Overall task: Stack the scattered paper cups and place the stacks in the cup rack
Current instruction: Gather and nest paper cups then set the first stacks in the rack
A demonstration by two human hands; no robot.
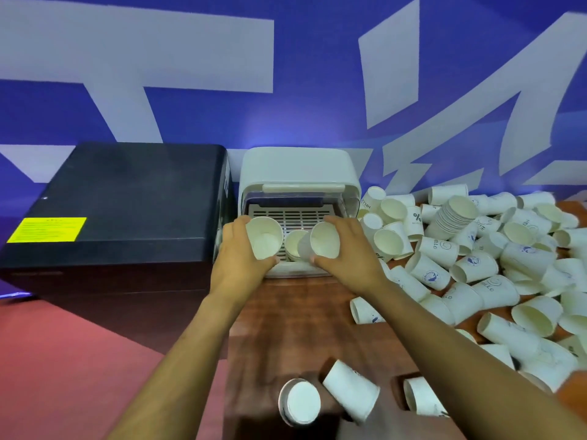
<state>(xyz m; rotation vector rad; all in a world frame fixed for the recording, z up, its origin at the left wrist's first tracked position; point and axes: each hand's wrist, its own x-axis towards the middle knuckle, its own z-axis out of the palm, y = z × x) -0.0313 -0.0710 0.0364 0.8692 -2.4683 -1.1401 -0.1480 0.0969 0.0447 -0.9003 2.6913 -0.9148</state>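
Observation:
The white cup rack (298, 166) stands open at the back of the wooden table, its slotted tray (292, 214) showing. My left hand (238, 255) grips a cup stack (265, 238) at the rack's left front, mouth towards me. My right hand (346, 249) grips another cup stack (322, 241) at the rack's right front. Between them a third cup stack (293, 242) sits in the rack. Several loose white paper cups (476, 268) lie heaped on the right. A stack (454, 214) lies on top of that heap.
A black box (120, 201) with a yellow label stands left of the rack, touching it. Three cups (349, 389) lie near the table's front edge (227, 376). A blue and white wall rises behind. Red floor shows at the lower left.

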